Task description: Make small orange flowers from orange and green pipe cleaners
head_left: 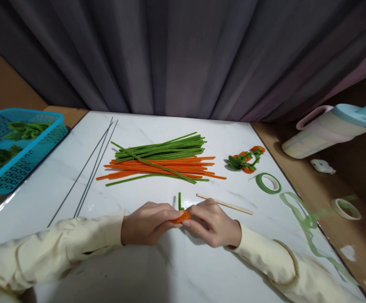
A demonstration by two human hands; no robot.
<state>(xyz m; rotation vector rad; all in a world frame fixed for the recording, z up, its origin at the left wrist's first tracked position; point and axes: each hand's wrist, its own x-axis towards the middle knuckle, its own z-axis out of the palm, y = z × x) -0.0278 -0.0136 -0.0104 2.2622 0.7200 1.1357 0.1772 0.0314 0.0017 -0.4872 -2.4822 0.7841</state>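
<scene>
Between my two hands, low over the middle of the table, is a small orange pipe-cleaner pumpkin (182,217) with a green pipe-cleaner stem (179,201) standing up from it. My left hand (149,223) pinches its left side with thumb and fingers. From the right, the fingertips and thumb of my right hand (213,222) close on its other side. A wooden stick (233,205) lies just behind my right hand. Farther back, green pipe cleaners (167,147) and orange pipe cleaners (164,167) lie in bundles, with a few green ones loose.
Thin dark wires (90,172) lie at left, near a blue basket (41,147) holding green pieces. Rightward are a cluster of orange-and-green pieces (246,159), green tape (260,184), a loose green ribbon (309,235), another roll (336,205) and a tumbler (318,134). A grey curtain (183,59) hangs behind.
</scene>
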